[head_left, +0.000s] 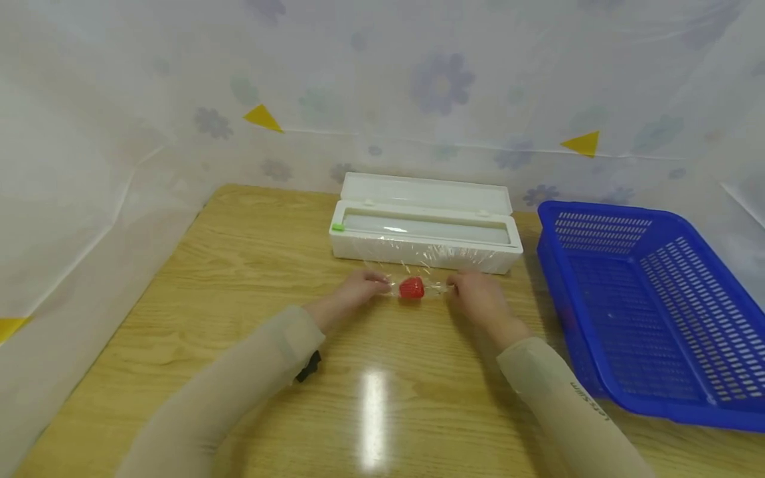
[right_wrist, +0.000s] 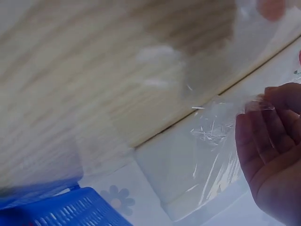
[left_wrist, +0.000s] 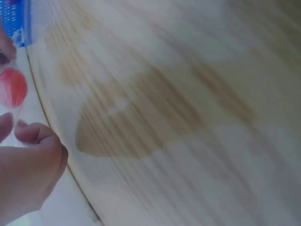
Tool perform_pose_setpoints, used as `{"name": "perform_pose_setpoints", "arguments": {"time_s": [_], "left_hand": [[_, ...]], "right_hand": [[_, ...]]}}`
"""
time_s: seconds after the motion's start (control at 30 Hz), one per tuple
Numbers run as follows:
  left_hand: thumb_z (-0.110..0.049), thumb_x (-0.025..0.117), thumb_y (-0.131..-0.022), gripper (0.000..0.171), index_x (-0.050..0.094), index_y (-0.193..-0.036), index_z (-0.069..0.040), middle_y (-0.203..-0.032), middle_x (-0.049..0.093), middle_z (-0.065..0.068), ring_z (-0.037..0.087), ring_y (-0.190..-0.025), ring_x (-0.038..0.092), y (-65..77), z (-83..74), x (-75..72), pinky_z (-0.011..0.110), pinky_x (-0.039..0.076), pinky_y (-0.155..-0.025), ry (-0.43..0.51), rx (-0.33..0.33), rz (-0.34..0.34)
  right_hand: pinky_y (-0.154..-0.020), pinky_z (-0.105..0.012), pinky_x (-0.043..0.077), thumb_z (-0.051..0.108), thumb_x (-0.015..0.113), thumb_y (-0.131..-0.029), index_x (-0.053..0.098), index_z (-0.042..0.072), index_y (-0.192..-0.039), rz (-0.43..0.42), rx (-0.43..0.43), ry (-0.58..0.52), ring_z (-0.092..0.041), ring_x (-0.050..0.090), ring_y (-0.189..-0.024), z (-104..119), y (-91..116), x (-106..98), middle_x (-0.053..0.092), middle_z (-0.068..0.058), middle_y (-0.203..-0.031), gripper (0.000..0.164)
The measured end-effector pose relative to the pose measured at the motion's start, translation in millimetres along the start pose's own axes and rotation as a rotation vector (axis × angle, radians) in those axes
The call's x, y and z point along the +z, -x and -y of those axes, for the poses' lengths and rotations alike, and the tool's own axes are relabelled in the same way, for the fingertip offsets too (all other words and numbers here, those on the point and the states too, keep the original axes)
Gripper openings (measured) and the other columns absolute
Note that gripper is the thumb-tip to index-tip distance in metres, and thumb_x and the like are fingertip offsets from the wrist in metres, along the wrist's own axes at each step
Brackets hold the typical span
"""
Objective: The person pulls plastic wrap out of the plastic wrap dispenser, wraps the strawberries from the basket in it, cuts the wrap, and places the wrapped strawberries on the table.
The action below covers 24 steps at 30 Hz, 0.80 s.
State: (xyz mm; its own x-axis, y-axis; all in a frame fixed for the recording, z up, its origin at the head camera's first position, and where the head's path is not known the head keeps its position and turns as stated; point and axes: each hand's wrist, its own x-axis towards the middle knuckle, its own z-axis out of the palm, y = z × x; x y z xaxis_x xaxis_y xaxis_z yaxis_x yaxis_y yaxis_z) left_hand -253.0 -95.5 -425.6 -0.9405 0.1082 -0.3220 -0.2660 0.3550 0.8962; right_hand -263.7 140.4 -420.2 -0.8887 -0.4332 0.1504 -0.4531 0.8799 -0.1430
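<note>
A small, rounded red object (head_left: 412, 288) is wrapped in clear cling film (head_left: 438, 288) in the middle of the head view, between my two hands. My left hand (head_left: 357, 290) pinches the film's left end between thumb and fingers. The right hand (head_left: 480, 300) pinches its other end, and the right wrist view shows crinkled film (right_wrist: 211, 129) spreading from those fingertips. From the wrapped object the film runs back up to a white cling film box (head_left: 418, 254), whose lid (head_left: 425, 191) is raised.
A blue plastic basket (head_left: 597, 372) stands to the right, close beside my right forearm. On the box's left end sits a small green slider (head_left: 338, 227). Behind the wooden table (head_left: 257, 252) hangs a flower-patterned sheet (head_left: 382, 86) with yellow triangles on it.
</note>
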Motion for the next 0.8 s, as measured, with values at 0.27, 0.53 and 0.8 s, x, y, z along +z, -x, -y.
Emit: {"name": "perform_pose_setpoints", "arguments": {"time_s": [0.27, 0.53, 0.8], "left_hand": [[-0.008, 0.061, -0.087, 0.03, 0.06, -0.114, 0.006, -0.095, 0.068, 0.013, 0.008, -0.069, 0.057, -0.7, 9.3, -17.5, 0.019, 0.049, -0.063, -0.019, -0.025, -0.037], [-0.027, 0.062, -0.089, 0.037, 0.06, -0.115, -0.001, -0.119, 0.06, 0.017, 0.028, -0.108, 0.055, -1.9, 9.3, -36.9, 0.037, 0.045, -0.094, -0.072, -0.034, -0.217], [-0.02, 0.063, -0.088, 0.035, 0.061, -0.114, 0.002, -0.119, 0.06, 0.018, 0.025, -0.103, 0.056, -10.3, 8.5, -47.7, 0.032, 0.048, -0.087, -0.235, 0.028, -0.085]], "right_hand": [[-0.061, -0.043, 0.048, 0.004, 0.056, -0.082, 0.063, 0.007, -0.079, 0.085, 0.096, -0.013, -0.028, 0.062, -0.071, -30.0, 3.1, 8.0, 0.067, -0.011, -0.078, 0.008], [-0.055, -0.041, 0.045, 0.042, 0.051, -0.092, 0.064, 0.004, -0.091, 0.222, 0.389, -0.086, -0.031, 0.06, -0.071, -37.4, 0.9, -12.7, 0.065, -0.016, -0.084, 0.04], [-0.072, -0.04, 0.05, 0.035, 0.052, -0.093, 0.059, -0.005, -0.117, 0.169, 0.536, -0.393, -0.034, 0.062, -0.091, -43.7, -7.5, -18.3, 0.066, -0.022, -0.107, 0.047]]}}
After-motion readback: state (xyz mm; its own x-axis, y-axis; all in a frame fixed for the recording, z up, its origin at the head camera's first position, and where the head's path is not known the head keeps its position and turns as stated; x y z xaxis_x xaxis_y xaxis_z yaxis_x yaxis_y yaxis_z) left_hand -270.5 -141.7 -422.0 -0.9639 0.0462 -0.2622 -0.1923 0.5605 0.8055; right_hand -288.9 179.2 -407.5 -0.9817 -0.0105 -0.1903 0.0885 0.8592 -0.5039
